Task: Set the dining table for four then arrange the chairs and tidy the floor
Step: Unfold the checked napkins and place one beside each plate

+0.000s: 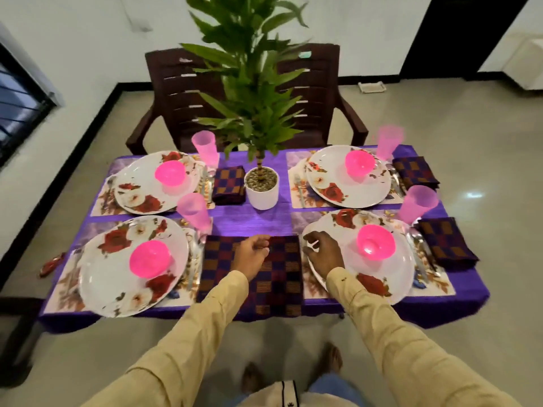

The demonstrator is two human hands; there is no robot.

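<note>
**A:** How far along is the table [252, 218]?

**B:** Nearly set, I judge. Four plates ring the white pot [261, 192], each with a pink bowl [150, 259] and a pink cup [192, 208] by it. Three small folded napkins [228, 185] lie beside their plates, and the fourth is the job.

**A:** Which one is that?

**B:** The big checked napkin [282, 277], straight on the near side of the pot, between the near-left plate [100, 277] and the near-right plate [405, 277]. It lies much wider than the others, so I reckon it wants another fold.

**A:** And the hands?

**B:** The left hand [249, 255] is at its far edge, fingers curled and pinching the cloth. The right hand [324, 252] hovers by the far right corner, over the near-right plate's rim, with its fingers loosely curled. I cannot tell whether they pinch anything.

**A:** How should it be done well?

**B:** Catch both far corners and fold edge to edge so the checks line up. Press the crease flat, then slide it snug beside the near-left plate, clear of the cup.
</note>
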